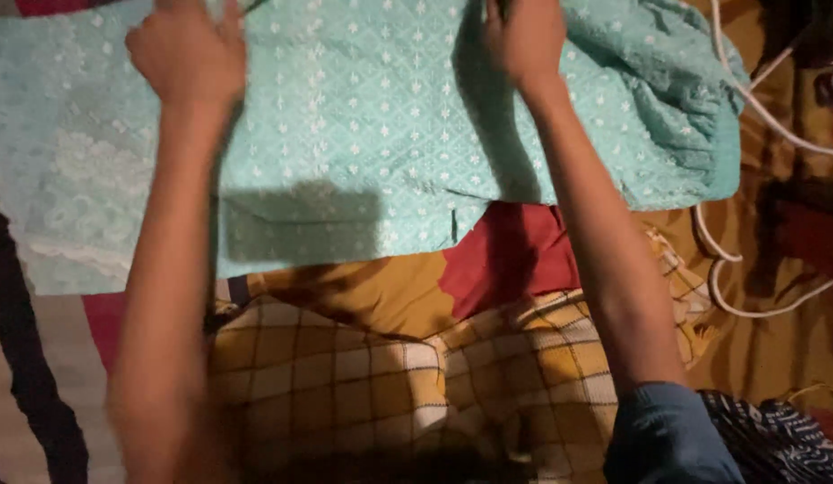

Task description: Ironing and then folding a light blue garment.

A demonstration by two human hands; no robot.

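A light teal garment (363, 125) with a white embroidered pattern lies spread flat across the top of the head view. My left hand (188, 54) is closed on its cloth near the upper left, blurred by motion. At the upper middle my right hand (524, 40) pinches the fabric, with the fingertips cut off by the frame's edge. The garment's right part (668, 99) is bunched in folds. Its lower hem (345, 255) lies straight below my arms.
A yellow and white checked cloth (390, 376) lies near me, over a mustard and red sheet (497, 260). A white cable (748, 108) loops at the right. A dark strip (22, 358) runs down the left. Dark patterned cloth (775, 439) lies at lower right.
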